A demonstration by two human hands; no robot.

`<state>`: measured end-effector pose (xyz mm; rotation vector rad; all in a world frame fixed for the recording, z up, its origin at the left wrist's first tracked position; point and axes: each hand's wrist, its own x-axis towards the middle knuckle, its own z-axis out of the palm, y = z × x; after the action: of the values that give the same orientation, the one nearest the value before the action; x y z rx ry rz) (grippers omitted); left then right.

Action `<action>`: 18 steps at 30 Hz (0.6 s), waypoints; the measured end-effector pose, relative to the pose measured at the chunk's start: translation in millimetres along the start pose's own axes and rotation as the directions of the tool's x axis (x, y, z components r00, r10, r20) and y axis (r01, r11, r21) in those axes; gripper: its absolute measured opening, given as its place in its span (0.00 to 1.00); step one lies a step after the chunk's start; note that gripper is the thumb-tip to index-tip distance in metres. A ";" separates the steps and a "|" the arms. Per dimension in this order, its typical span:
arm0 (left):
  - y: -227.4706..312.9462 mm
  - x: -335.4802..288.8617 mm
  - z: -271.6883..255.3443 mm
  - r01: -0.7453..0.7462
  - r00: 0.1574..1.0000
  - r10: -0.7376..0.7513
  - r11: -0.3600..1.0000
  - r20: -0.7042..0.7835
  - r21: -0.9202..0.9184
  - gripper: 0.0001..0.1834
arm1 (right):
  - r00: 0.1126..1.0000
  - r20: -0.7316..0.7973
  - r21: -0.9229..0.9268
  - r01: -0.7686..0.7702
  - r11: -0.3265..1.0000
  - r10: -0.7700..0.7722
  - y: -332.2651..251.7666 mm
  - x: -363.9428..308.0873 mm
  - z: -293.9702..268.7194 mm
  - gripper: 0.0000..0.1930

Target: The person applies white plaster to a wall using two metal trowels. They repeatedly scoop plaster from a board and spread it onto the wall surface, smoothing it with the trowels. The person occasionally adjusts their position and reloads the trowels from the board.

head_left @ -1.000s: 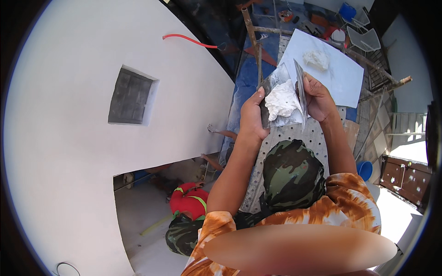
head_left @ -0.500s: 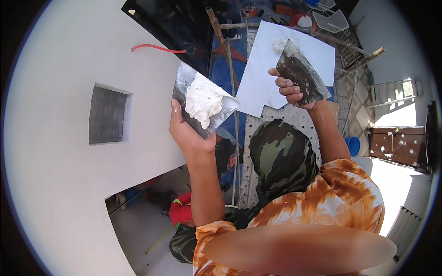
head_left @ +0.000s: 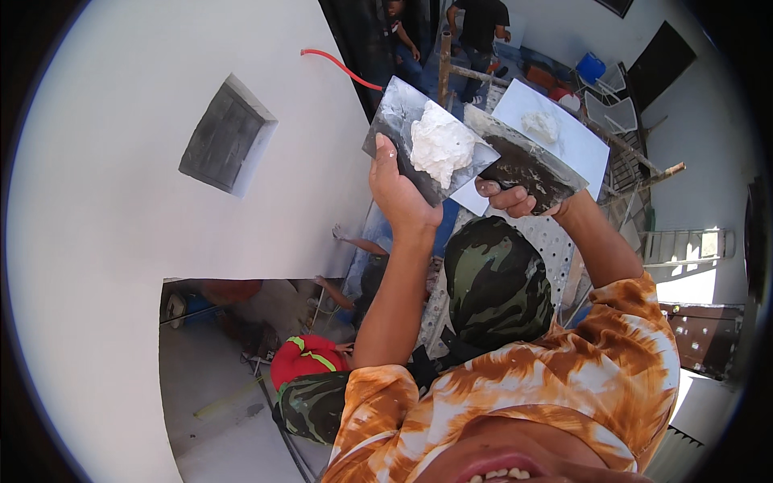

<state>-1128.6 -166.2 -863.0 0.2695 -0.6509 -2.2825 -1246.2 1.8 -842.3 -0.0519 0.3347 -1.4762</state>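
Observation:
My left hand (head_left: 403,189) grips a flat rectangular metal plastering trowel (head_left: 394,105), its thumb lying on the near edge of the face. A thick heap of white plaster (head_left: 441,147) sits on that face. My right hand (head_left: 515,200) is closed around a second plastering trowel (head_left: 527,165), dark and smeared with dried white, tilted on edge. Its blade meets or overlaps the right corner of the left trowel; whether they touch I cannot tell. Behind it lies a white board (head_left: 592,157) bearing another lump of plaster (head_left: 539,126).
On my left rises a white wall (head_left: 113,201) with a square recess (head_left: 228,137) and a red tube (head_left: 342,66) sticking out. Perforated scaffold planking (head_left: 535,233) and rusty poles (head_left: 445,68) surround me. Other people work below, one in a red top (head_left: 302,358); another in black (head_left: 481,24) stands farther off.
Both hands have drawn together, the left trowel moving right and up, the right trowel coming down beside it. The view has shifted, and people below show more.

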 end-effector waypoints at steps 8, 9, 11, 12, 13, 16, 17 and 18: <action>-7.2 -5.3 -16.6 -0.059 0.997 0.063 0.994 -0.046 0.089 0.19 | 0.739 -0.515 -0.730 -0.115 0.673 -0.433 -3.2 16.4 -9.5 0.13; -9.5 -6.3 -18.9 -0.086 0.996 0.089 0.991 -0.023 0.098 0.18 | 0.757 -0.483 -0.757 -0.108 0.645 -0.440 -4.5 20.8 -21.1 0.13; -15.2 -8.6 -21.4 -0.047 0.995 0.054 0.995 -0.085 0.084 0.18 | 0.621 -0.586 -0.748 -0.167 0.643 -0.521 -7.2 26.7 -49.9 0.13; -18.5 -7.3 -22.3 -0.040 0.994 0.048 0.996 -0.095 0.085 0.18 | 0.597 -0.607 -0.741 -0.188 0.645 -0.524 -13.4 27.0 -66.2 0.13; -19.5 -6.2 -22.0 -0.022 0.993 0.032 0.996 -0.117 0.089 0.18 | 0.581 -0.601 -0.754 -0.185 0.631 -0.548 -19.0 27.5 -81.1 0.13; -14.3 -2.8 -24.3 0.033 0.996 -0.038 0.998 -0.085 -0.060 0.20 | 0.456 -0.696 -0.651 -0.075 0.755 -0.555 -28.8 8.6 -114.9 0.13; -8.1 -1.6 -25.5 0.077 0.989 -0.091 0.991 -0.118 -0.112 0.21 | 0.442 -0.733 -0.604 -0.073 0.794 -0.517 -31.9 -2.4 -115.6 0.13; 0.3 -0.5 -26.4 0.093 0.988 -0.109 0.985 -0.110 -0.143 0.22 | 0.480 -0.718 -0.569 0.014 0.822 -0.504 -33.6 -18.6 -108.5 0.13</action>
<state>-1118.2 -175.9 -885.3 0.3746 -0.4259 -2.3752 -1307.0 35.0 -934.2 0.2454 1.6166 -1.6045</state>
